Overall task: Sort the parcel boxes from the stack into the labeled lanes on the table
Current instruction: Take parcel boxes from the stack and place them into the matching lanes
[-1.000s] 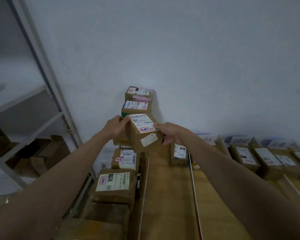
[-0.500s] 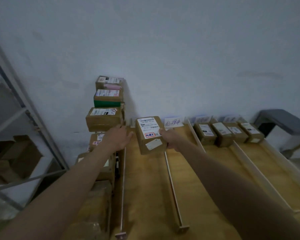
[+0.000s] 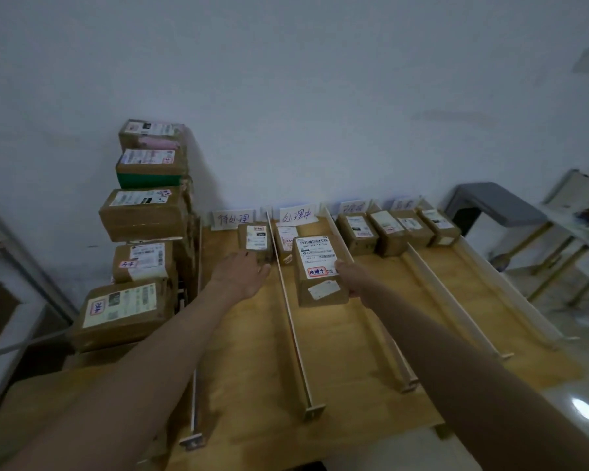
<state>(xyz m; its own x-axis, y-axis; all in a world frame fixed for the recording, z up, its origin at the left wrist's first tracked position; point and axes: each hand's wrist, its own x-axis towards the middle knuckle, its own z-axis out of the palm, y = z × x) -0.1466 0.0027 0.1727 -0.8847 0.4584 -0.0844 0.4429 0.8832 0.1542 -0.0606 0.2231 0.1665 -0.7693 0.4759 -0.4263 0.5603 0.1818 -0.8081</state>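
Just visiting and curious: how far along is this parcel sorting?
Six boxes already sit in the lanes near the wall. The right hand holds a parcel over the second lane. The left hand holds nothing. Five boxes remain on the stack.

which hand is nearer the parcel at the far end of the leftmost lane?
Left. The left hand hovers at that parcel, fingertips by its near edge. The right hand is one lane over, gripping the held box.
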